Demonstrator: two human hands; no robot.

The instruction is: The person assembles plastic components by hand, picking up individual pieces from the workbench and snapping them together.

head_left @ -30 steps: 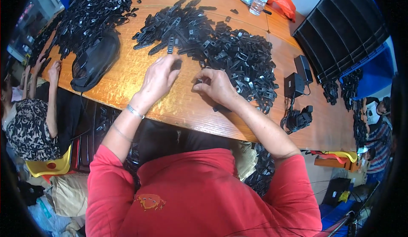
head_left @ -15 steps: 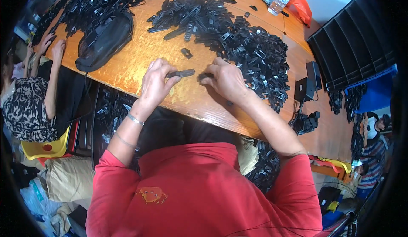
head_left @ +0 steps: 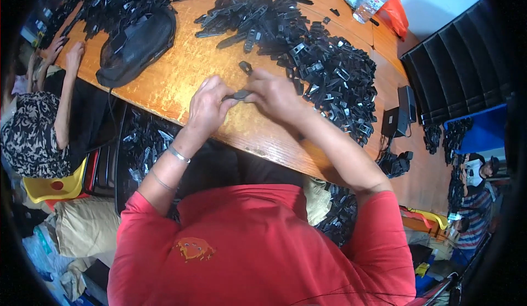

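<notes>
Over the near part of the wooden table, my left hand [head_left: 208, 104] pinches a slim black plastic piece [head_left: 240, 94] between thumb and fingers. My right hand [head_left: 276, 98] is closed at the other end of that piece, its fingertips pressed together there. Whether a second small part sits in those fingertips is hidden. Just beyond my hands lies a small loose black part [head_left: 245, 67]. Long black plastic pieces [head_left: 250, 18] form a heap farther off, and short black clip-like parts [head_left: 337, 81] are piled to the right of my right hand.
A black mesh bag [head_left: 137, 48] lies at the left, near another heap of black parts [head_left: 118, 1]. Another person's hand [head_left: 74, 56] rests at the table's left edge. A plastic bottle [head_left: 371, 5], black adapters [head_left: 396, 120] and a black ribbed panel [head_left: 458, 64] are at the right.
My right hand has moved left, bringing its fingertips against the free end of the piece in my left hand. Before, the two hands were apart, with a small dark part in the right.
</notes>
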